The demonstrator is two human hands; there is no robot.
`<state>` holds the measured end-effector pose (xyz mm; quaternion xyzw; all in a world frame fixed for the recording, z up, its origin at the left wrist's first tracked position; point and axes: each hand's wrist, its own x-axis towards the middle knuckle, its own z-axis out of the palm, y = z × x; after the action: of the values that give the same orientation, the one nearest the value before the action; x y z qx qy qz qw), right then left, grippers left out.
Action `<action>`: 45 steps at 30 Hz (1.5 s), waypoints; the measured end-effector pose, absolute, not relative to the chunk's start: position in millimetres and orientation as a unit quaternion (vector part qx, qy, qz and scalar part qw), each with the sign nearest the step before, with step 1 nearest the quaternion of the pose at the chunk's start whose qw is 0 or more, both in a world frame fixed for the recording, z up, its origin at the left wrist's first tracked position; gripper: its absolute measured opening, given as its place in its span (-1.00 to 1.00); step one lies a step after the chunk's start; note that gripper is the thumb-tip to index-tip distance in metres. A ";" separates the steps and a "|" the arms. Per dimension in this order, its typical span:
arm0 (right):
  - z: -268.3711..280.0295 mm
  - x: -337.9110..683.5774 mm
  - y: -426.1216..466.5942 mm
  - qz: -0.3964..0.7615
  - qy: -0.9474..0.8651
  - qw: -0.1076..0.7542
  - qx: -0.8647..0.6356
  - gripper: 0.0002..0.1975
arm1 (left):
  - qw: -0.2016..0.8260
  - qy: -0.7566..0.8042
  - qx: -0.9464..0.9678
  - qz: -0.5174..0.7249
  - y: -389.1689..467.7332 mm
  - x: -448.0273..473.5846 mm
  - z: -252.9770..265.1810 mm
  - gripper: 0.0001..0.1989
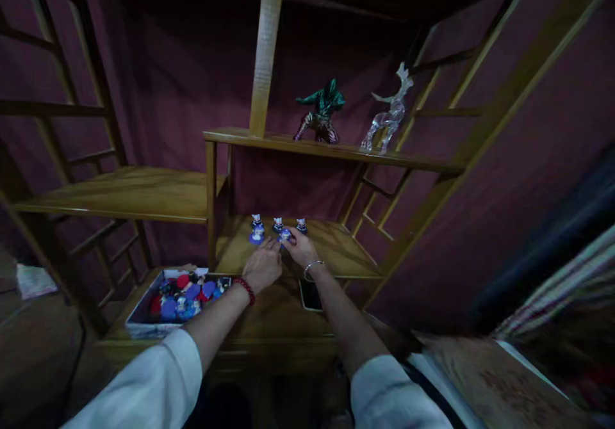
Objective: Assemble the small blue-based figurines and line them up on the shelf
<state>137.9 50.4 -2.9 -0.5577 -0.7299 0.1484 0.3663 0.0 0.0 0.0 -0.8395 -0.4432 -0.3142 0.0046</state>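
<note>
Pinching one purple figurine point(285, 234) between thumb and fingers, our right hand point(302, 248) is nearly closed at the front of the group on the lower shelf point(336, 250). Our left hand point(263, 266) is reaching in palm down just beside it, fingers partly bent; we cannot tell whether its hidden fingertips are gripping anything. For good handling, we should be pinching lightly, levelling the base before letting go, and minding the neighbours with our knuckles.

Counting outward, we are seeing two purple figurines, the second point(257, 235) standing just left of the held one, and three white-and-dark figurines point(278, 225) lining up behind. One phone point(311, 295) is lying below our right wrist; one box point(152, 331) is sitting to the left, its jumbled red, blue and purple figurines point(193, 291) overlapping too much to count. Above, one green hooded statuette point(325, 110) and one clear deer statuette point(390, 116) are standing apart.
</note>
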 end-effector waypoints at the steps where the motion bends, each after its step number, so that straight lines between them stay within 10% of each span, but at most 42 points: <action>1: -3.0 137.8 50.4 0.145 -0.729 0.366 -0.560 -0.64 | 0.006 -0.447 -0.838 -0.314 0.0 -0.7 0.8 -0.62; 23: -0.7 139.7 45.5 0.166 -0.716 0.341 -0.585 -0.45 | 0.028 -0.606 -0.684 -0.406 -13.0 -20.0 3.4 -0.77; 33: -0.3 139.1 44.2 0.157 -0.708 0.338 -0.600 -0.49 | -0.041 -0.699 -0.630 -0.335 22.6 -24.2 12.8 -0.38; 45: 1.9 138.4 43.3 0.139 -0.718 0.325 -0.599 -0.52 | -0.018 -0.670 -0.680 -0.297 36.2 -23.5 12.0 -0.47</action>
<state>138.4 43.3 1.9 -0.5994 -0.7185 0.1386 0.3246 -23.5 36.2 12.0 -0.6797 -0.6703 -0.2972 -0.0185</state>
